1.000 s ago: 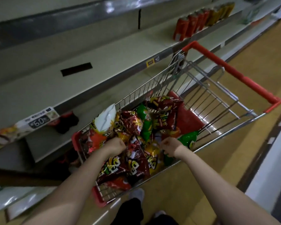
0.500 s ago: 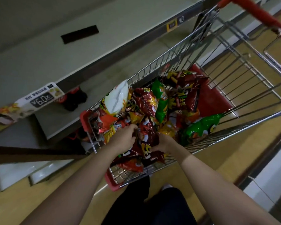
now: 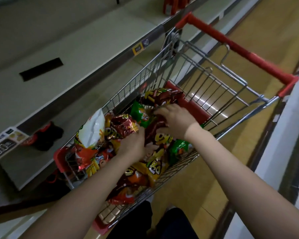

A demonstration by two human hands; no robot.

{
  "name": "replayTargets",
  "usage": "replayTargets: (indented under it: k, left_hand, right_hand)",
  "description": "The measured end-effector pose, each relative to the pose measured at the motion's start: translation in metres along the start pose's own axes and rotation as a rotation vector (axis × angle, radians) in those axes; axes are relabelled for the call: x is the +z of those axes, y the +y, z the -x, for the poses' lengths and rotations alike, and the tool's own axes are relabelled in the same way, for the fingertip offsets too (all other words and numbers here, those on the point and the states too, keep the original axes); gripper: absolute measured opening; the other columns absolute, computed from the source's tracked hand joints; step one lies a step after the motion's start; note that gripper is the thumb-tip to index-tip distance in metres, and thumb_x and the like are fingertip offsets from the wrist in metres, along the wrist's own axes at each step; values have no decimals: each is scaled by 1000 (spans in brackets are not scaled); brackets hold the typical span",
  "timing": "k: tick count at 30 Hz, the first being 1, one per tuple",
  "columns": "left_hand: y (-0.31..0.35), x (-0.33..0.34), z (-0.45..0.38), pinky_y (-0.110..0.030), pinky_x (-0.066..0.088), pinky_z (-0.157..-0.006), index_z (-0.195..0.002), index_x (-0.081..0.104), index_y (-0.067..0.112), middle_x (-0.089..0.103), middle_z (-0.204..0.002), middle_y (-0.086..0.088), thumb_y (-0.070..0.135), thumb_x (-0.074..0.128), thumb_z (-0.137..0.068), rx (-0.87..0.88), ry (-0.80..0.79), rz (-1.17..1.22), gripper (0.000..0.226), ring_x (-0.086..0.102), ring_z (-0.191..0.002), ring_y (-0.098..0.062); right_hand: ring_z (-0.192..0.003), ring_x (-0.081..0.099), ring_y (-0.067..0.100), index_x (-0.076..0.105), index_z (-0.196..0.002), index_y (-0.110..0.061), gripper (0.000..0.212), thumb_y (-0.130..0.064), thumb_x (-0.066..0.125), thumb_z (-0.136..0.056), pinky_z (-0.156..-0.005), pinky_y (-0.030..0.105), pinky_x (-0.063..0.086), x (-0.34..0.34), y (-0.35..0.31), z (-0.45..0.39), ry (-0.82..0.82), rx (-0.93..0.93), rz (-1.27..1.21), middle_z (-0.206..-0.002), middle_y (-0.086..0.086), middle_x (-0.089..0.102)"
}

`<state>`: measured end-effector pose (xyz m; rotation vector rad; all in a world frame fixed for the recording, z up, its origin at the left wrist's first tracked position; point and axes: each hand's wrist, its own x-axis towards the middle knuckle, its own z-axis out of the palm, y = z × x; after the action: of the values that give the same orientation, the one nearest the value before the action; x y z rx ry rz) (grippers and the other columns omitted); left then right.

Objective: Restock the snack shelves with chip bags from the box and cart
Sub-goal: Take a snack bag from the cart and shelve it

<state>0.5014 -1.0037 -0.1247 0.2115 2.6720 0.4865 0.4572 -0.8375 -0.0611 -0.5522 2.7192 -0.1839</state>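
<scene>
Head view shows both hands down in the cart [image 3: 193, 69], the right hand [image 3: 175, 122] with its grip curled on a dark red chip bag [image 3: 155, 130] lying lengthwise toward the handle, the left hand [image 3: 133, 145] pressed just beside it, its grip hidden.

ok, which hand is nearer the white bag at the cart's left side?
Left. The left hand sits just right of the white bag; the right hand is farther right, on the dark red bags.
</scene>
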Motion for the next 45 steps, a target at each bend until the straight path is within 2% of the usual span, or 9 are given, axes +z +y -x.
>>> replayTargets:
  k: [4,10,12,18,22,25,30,37,45]
  left_hand:
    - [6,-19,-15,-36,50,-90,-126,49,21,60,-109,8,58,70,-76,-229,54,716,66,59,-99,-15]
    - [23,-22,-26,-38,49,-98,-127,57,19,69,-116,-4,47,64,-87,-211,-155,1108,50,65,-106,-21]
    - [30,-7,-27,-44,49,-99,-120,60,19,69,-115,-7,53,57,-89,-258,-194,1123,47,65,-105,-23]
    - [13,53,-13,-38,56,-79,-117,61,17,69,-110,-8,78,36,-80,-566,-465,1193,75,64,-103,-27]
    - [0,91,-7,-30,50,-58,-122,56,1,64,-106,-18,30,48,-100,-824,-437,1001,37,61,-84,-27]
    - [4,101,-6,-24,46,-34,-105,60,-5,60,-81,-15,17,42,-103,-949,-498,1074,28,58,-70,-27]
    - [1,121,-11,-44,50,-78,-132,50,-5,55,-133,-21,28,58,-96,-1147,-450,1364,50,54,-122,-35]
    - [-2,131,-15,-35,49,-85,-120,54,4,57,-92,-9,31,69,-87,-1027,-382,1515,45,56,-82,-23]
    - [10,133,-45,-50,47,-100,-147,19,4,42,-145,-15,20,82,-75,-750,-328,1080,97,45,-129,-36]
  right_hand:
    - [-139,37,25,19,-153,-20,95,-50,71,-79,-110,44,40,7,32,20,352,355,-682,-156,7,30]
    - [-123,56,21,43,-144,-16,113,-77,74,-54,-110,43,40,35,48,41,-56,512,-1472,-134,3,61]
    - [-122,57,22,38,-146,-13,121,-72,81,-49,-110,45,40,37,47,44,-28,519,-1430,-133,5,60]
    - [-112,61,18,38,-143,-15,77,-46,73,-81,-97,36,49,48,61,46,310,676,-1379,-127,1,61]
    - [-91,63,7,50,-122,-17,43,-38,68,-88,-72,20,50,64,64,53,349,726,-1426,-108,-3,65]
    - [-99,65,16,51,-126,-15,51,-43,67,-88,-76,25,53,75,65,54,407,809,-1400,-117,3,65]
    - [-118,59,25,37,-143,-12,77,-51,67,-84,-101,45,48,82,63,52,312,791,-1259,-134,6,57]
    - [-117,58,27,33,-147,-16,84,-58,66,-82,-98,43,50,85,59,49,224,727,-1030,-135,7,56]
    - [-114,61,25,33,-147,-15,86,-57,66,-80,-97,44,52,85,59,51,207,712,-1087,-133,4,58]
